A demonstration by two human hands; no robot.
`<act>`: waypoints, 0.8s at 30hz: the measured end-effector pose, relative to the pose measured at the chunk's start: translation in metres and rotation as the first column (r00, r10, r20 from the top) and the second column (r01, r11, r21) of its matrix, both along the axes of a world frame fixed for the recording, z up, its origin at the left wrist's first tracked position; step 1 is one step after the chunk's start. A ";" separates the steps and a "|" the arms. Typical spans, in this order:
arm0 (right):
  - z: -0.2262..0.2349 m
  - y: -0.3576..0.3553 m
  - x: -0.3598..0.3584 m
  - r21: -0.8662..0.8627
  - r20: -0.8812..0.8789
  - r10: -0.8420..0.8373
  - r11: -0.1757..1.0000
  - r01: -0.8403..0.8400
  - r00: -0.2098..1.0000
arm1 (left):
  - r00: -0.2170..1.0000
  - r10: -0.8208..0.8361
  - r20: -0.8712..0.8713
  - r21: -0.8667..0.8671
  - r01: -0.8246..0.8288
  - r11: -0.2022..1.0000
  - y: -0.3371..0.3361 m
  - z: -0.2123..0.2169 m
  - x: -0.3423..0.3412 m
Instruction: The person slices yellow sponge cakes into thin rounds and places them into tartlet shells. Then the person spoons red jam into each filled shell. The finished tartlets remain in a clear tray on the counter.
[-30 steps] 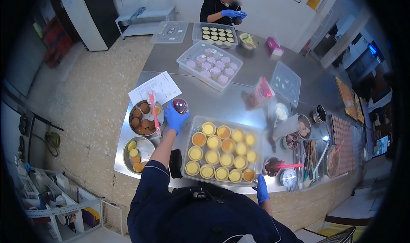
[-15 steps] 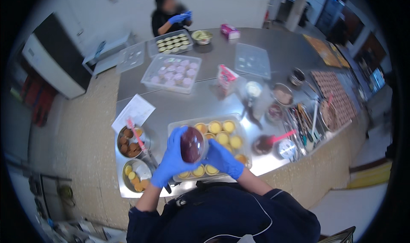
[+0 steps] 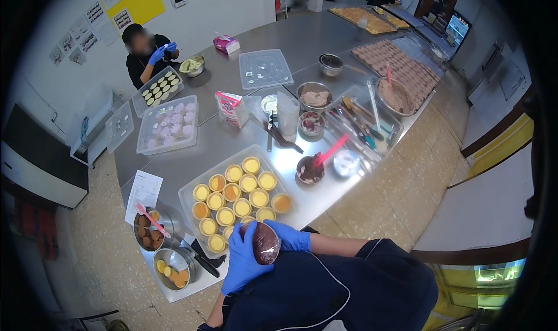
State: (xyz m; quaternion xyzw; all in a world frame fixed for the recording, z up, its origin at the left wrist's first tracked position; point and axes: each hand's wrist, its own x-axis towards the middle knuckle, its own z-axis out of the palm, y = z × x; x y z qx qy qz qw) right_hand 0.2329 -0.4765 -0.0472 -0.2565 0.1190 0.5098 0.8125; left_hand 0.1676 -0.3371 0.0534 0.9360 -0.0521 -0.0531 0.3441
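A round bowl of dark red-brown filling, its top covered with shiny clear film, is tilted in front of my body. My left hand, in a blue glove, is closed around its left side, the fingers over the rim. My right hand, also in a blue glove, holds it from the far right side; its fingertips are partly hidden behind the bowl. Just beyond the hands, a clear plastic tray holds several yellow-topped cupcakes, some with a more orange top.
At left, metal bowls hold cake pieces, beside a black-handled knife. Rightward are a bowl with a pink spatula, a film-covered bowl and a tool tray. Across the steel table, a gloved co-worker stands by cupcake trays.
The view has swung to the right, showing more of the table's right side. Both hands have brought the bowl back from over the cupcake tray, closer to my body.
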 end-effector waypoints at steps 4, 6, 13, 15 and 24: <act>-0.001 -0.015 -0.007 0.183 -0.137 0.011 0.983 0.014 0.990 | 0.994 0.053 0.095 0.039 -0.057 0.998 -0.013 0.000 -0.005; -0.007 -0.020 -0.015 0.256 -0.186 0.050 0.967 0.000 0.981 | 0.986 0.073 0.147 0.045 -0.080 0.996 -0.017 0.000 -0.008; -0.088 -0.011 -0.053 0.515 0.165 -0.023 0.855 -0.066 0.986 | 0.987 -0.050 0.154 0.007 0.049 0.999 -0.027 -0.003 -0.034; -0.120 -0.009 -0.058 0.442 0.271 0.021 0.886 -0.144 0.962 | 0.982 -0.080 0.171 0.029 0.076 0.997 -0.028 -0.003 -0.043; -0.125 -0.005 -0.122 0.300 0.469 0.103 0.916 -0.268 0.877 | 0.981 -0.081 0.176 -0.038 0.089 0.995 -0.015 -0.011 -0.126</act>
